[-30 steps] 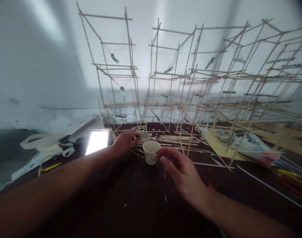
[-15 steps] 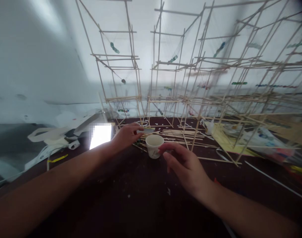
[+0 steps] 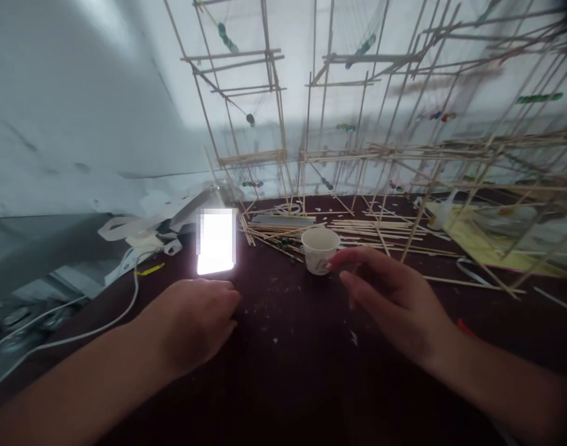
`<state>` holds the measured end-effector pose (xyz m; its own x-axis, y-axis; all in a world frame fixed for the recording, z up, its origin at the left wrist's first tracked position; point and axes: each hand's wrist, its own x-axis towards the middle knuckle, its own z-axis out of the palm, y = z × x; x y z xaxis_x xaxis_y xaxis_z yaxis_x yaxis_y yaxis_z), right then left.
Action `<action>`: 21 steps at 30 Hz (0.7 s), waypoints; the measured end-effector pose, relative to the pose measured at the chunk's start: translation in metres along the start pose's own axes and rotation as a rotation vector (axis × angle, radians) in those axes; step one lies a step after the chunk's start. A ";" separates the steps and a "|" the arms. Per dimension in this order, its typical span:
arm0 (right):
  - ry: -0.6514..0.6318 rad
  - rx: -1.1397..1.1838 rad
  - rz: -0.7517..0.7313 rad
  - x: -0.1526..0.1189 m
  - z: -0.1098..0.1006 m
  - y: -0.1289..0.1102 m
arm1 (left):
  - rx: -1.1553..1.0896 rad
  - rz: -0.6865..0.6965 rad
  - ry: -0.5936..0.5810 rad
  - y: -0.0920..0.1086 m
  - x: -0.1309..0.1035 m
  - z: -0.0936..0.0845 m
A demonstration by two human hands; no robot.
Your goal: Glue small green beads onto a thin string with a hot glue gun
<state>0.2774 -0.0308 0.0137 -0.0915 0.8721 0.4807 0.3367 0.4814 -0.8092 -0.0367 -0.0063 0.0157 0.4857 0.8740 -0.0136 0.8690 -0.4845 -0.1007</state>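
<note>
A white paper cup (image 3: 318, 253) stands upright on the dark table (image 3: 283, 371). My right hand (image 3: 385, 294) is at the cup's right, thumb and forefinger apart, the forefinger tip at or very near its side. My left hand (image 3: 194, 322) is closed, back upward, in front of a glowing screen (image 3: 217, 241); anything inside its curled fingers is hidden. Behind the cup lie thin wooden sticks (image 3: 380, 229) and a flat grey strip (image 3: 281, 220).
Tall frames of thin sticks (image 3: 283, 155) with strings of coloured beads rise at the back. A white cable (image 3: 129, 303) curves at the left. Yellow sheets (image 3: 483, 248) and a white-tipped bottle (image 3: 445, 210) are at the right.
My left hand has drawn back from the grey strip toward the lower left. My right hand stays beside the cup. The view has shifted, so the cup appears higher and further right.
</note>
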 end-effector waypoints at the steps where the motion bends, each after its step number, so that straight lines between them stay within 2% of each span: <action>1: 0.000 -0.010 -0.010 0.000 0.000 0.000 | 0.050 -0.006 -0.005 0.003 -0.002 0.003; 5: -0.016 -0.036 -0.003 -0.001 0.001 0.000 | 0.167 -0.002 -0.003 0.013 -0.006 0.017; 10: -0.039 -0.030 0.040 -0.002 0.003 0.004 | 0.155 0.025 0.044 0.024 -0.008 0.027; 13: -0.050 -0.034 0.057 -0.003 0.004 0.006 | 0.080 0.019 0.077 0.020 -0.002 0.018; 16: -0.054 -0.044 0.051 -0.005 0.003 0.007 | -0.059 0.003 0.113 0.014 0.006 0.000; 19: -0.054 -0.054 0.020 -0.005 0.003 0.007 | -0.256 0.004 0.126 0.016 0.013 -0.015; 21: -0.046 -0.051 -0.019 -0.005 0.004 0.006 | -0.459 -0.011 0.109 0.022 0.017 -0.018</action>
<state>0.2764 -0.0315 0.0053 -0.1413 0.8665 0.4787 0.3819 0.4938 -0.7812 -0.0078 -0.0028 0.0313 0.4619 0.8822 0.0916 0.8142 -0.4627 0.3507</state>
